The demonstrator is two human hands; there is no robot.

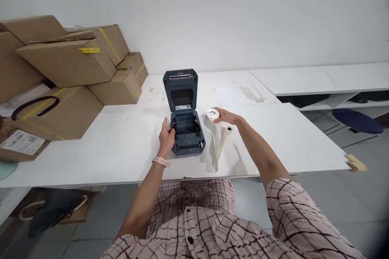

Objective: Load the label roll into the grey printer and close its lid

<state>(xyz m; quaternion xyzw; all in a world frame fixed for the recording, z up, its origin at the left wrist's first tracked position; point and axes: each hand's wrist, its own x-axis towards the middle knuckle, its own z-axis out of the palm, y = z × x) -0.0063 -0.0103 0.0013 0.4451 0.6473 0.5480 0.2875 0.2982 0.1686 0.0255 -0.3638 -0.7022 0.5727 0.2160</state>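
The dark blue-grey plastic label printer (184, 125) sits lid-up mid-table. The left hand (166, 138) grips its left wall, steadying it. Just right, the right hand (224, 116) pinches a small white label roll (212, 113), its paper tail (216, 145) trailing near. Best seated squarely with the printer held firm. Brown cardboard boxes (67, 73) crowd the far left.

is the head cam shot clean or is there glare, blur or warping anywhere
Head view: even, soft light, no glare on the white table; faint shadows beside the open dark blue label printer and the loose white paper strip; both hands, left hand and right hand, look sharp; wide-lens warping bends the table edges and stacked brown cardboard boxes; corners darken and blur slightly.
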